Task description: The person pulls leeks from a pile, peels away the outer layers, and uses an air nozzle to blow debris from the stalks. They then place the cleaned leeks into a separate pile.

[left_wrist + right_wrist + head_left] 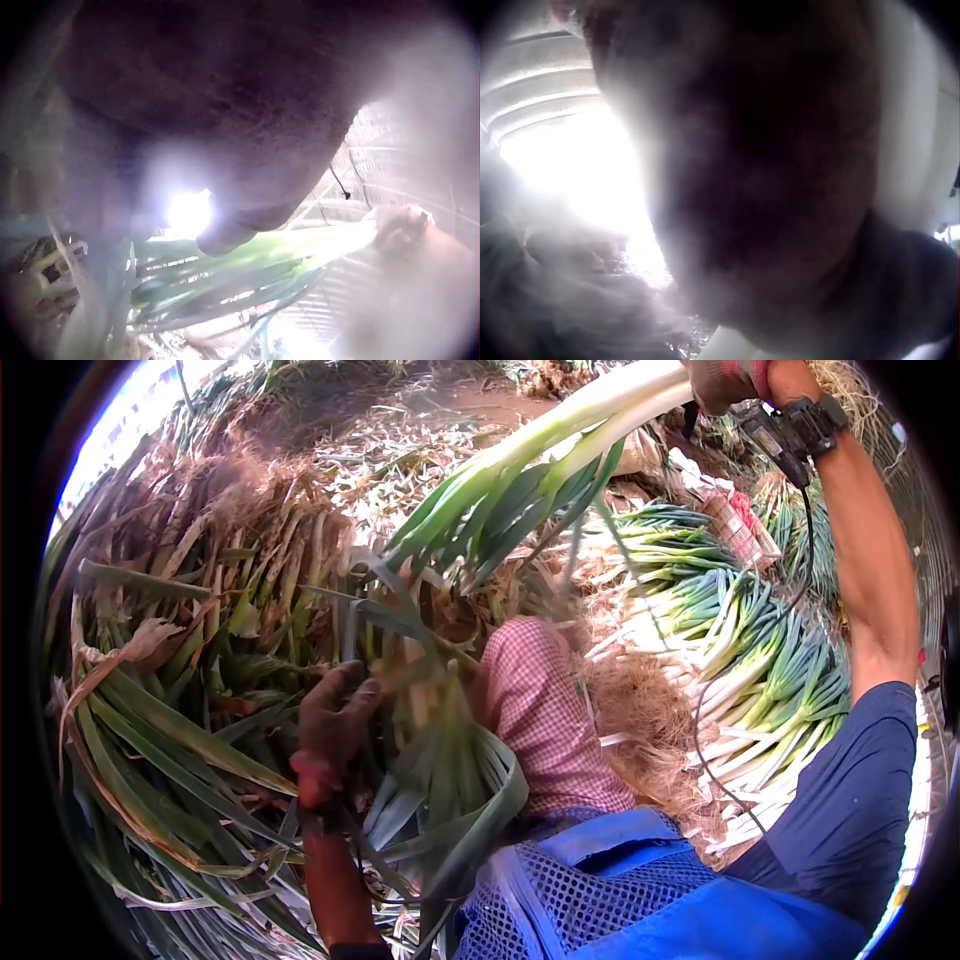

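Observation:
In the head view my gloved right hand grips the white stalks of a bundle of long green onions high at the upper right, their green leaves hanging toward the centre. My left hand is at the lower left of centre, beside loose green leaves; whether its fingers hold any of them is unclear. The left wrist view shows the dark left hand large and close, with the bundle beyond it. The right hand fills the right wrist view, dark and blurred.
A big heap of untrimmed onions lies at the left. Cleaned onions lie in rows at the right, near a pile of roots and a checked packet. A knee in checked cloth stands between. Dry scraps cover the ground behind.

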A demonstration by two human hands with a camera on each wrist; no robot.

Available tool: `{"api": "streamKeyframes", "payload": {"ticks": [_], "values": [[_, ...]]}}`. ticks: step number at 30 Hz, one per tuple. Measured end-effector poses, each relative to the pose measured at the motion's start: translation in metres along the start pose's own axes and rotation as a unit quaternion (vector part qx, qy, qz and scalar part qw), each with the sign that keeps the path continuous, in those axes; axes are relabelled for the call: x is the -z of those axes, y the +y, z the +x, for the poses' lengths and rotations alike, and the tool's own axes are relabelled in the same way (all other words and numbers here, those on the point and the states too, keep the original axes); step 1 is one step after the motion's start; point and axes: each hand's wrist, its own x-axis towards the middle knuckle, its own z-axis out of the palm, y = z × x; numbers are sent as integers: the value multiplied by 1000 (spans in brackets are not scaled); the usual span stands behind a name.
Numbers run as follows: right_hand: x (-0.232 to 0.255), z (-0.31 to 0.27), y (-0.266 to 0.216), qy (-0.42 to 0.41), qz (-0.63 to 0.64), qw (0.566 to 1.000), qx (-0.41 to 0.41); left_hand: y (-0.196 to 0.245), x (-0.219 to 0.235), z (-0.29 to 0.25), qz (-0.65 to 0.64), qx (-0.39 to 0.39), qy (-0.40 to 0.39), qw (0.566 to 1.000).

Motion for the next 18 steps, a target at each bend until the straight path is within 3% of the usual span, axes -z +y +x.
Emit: {"api": "streamKeyframes", "payload": {"ticks": [2, 5, 6, 10, 12, 13, 15, 18], "values": [[1, -7, 0, 32, 44, 997, 59, -7, -23, 5, 50, -37, -54, 997], [-46, -8, -11, 75, 105, 990, 61, -13, -43, 16, 82, -88, -96, 988], [-33, -16, -12, 36, 109, 990, 86, -8, -47, 21, 174, -113, -99, 973], [-93, 14, -14, -2, 99, 992, 84, -55, -44, 42, 316, -76, -131, 937], [-125, 21, 0, -18, 107, 992, 70, -63, -38, 37, 365, -195, -123, 902], [-151, 28, 10, -21, 116, 992, 55, -72, -36, 34, 362, -199, -131, 901], [-207, 30, 34, -33, 140, 990, 11, -92, -29, 31, 441, -13, -178, 879], [-313, 26, 84, -41, 207, 974, -78, -108, -33, 29, 450, -103, -146, 875]]}}
